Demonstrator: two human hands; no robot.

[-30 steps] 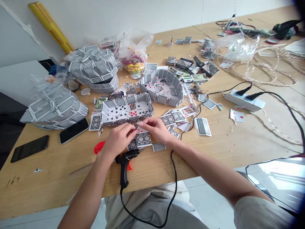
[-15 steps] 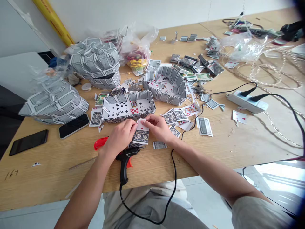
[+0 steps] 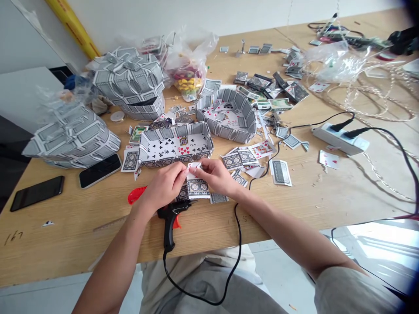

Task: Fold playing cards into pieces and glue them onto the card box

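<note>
My left hand and my right hand both pinch a playing card, one at each side of its white upper end. The card's lower part shows a dark patterned back. Just behind the hands stands a rectangular tray made of playing cards, its floor lined with clubs and hearts. A black glue gun with an orange trigger lies in front of my left hand, its tip near the card. A red-handled tool is partly hidden by my left wrist.
Two woven card baskets and two phones are on the left. A heart-shaped card box sits behind the tray, with scattered cards nearby. The glue gun's cord crosses the table's front edge. A power strip is at the right.
The held card has shifted slightly to the right and changed angle between my fingers. The whole view has moved a little.
</note>
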